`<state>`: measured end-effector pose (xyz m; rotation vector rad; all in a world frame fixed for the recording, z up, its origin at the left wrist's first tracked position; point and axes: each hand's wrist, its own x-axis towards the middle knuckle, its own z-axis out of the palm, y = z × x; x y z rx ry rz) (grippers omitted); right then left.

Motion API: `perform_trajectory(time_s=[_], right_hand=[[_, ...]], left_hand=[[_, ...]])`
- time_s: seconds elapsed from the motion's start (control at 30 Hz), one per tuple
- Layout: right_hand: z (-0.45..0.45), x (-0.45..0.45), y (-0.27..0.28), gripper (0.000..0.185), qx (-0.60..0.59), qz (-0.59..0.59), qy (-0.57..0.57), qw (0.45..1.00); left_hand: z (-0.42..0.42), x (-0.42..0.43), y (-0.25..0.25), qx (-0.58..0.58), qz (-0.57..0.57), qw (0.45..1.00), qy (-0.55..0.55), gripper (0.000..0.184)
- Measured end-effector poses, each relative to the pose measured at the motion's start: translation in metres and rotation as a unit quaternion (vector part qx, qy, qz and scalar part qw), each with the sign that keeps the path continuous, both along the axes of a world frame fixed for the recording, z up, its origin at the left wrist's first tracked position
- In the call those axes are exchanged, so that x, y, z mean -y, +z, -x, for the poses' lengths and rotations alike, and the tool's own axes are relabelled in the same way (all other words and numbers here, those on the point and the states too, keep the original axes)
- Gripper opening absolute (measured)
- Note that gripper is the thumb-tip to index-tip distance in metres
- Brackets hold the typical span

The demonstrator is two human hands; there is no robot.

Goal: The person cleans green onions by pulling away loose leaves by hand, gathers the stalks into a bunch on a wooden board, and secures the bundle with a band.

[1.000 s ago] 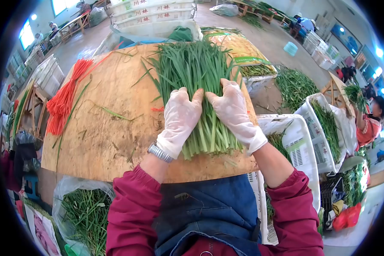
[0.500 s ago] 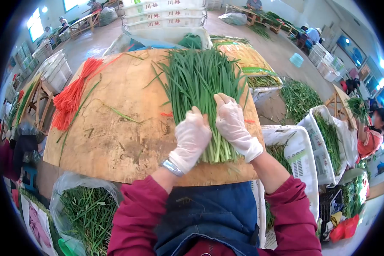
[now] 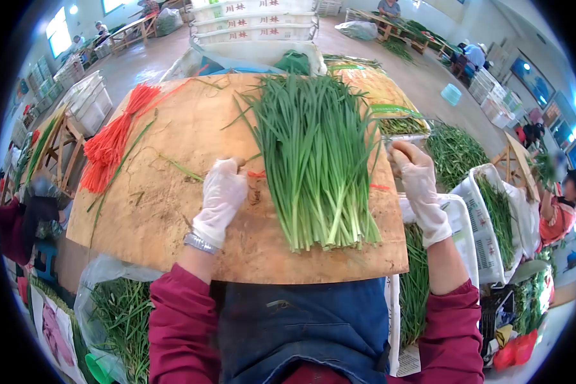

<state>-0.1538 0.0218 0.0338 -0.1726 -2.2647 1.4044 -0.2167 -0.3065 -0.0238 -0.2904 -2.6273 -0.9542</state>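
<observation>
A wide bundle of green leafy stalks lies on the wooden board, leaves toward the far edge and pale cut ends toward me. To its left, my left hand, gloved, is over the board with fingers curled; whether something small is in them is hidden. My right hand, also gloved, is off the bundle's right side by the board's edge, its fingers bent in a pinch, contents too small to make out. Neither hand touches the bundle. Red ties lie at the board's left.
White crates of greens stand to the right, and stacked white crates beyond the board. A plastic bag of greens is at lower left. A person in red is at the far right; others sit farther back.
Both hands have let go of the bundle and moved apart, the left one leftward and the right one past the board's right edge. The bundle lies spread flat.
</observation>
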Motion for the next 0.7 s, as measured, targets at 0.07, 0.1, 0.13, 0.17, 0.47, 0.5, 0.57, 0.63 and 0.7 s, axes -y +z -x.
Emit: perform_trajectory(time_s=[0.07, 0.1, 0.13, 0.17, 0.47, 0.5, 0.57, 0.63, 0.7], right_hand=[[-0.01, -0.031, -0.013, 0.024, 0.052, -0.016, -0.028, 0.998], [-0.017, -0.044, -0.019, 0.023, 0.078, -0.023, -0.044, 0.996], [-0.025, -0.05, -0.019, 0.022, 0.097, -0.039, -0.036, 0.994], [-0.027, -0.061, -0.03, 0.023, 0.104, -0.059, -0.033, 0.992], [-0.008, -0.037, -0.063, 0.015, 0.018, -0.424, 0.074, 0.902], [-0.003, -0.035, -0.068, 0.012, 0.021, -0.48, 0.076, 0.874], [0.003, -0.028, -0.075, 0.007, -0.034, -0.523, 0.071, 0.849], [0.003, -0.024, -0.075, 0.007, 0.002, -0.594, 0.068, 0.801], [0.006, -0.023, -0.075, 0.007, 0.023, -0.59, 0.063, 0.804]], left_hand=[[0.006, 0.004, -0.008, 0.002, 0.051, 0.998, -0.021, 0.023], [0.007, 0.002, -0.011, 0.004, 0.073, 0.997, -0.031, 0.022], [0.009, 0.0, -0.013, 0.004, 0.095, 0.995, -0.041, 0.022], [0.011, -0.002, -0.014, 0.013, 0.108, 0.993, -0.047, 0.021], [0.012, -0.006, -0.009, 0.061, 0.077, 0.994, -0.053, 0.013], [0.012, -0.007, -0.01, 0.06, 0.045, 0.996, -0.055, 0.013], [0.013, -0.008, -0.011, 0.054, 0.015, 0.997, -0.047, 0.013], [0.014, -0.01, -0.014, 0.065, -0.037, 0.996, -0.044, 0.013], [0.017, -0.012, -0.017, 0.093, -0.111, 0.988, -0.046, 0.013]])
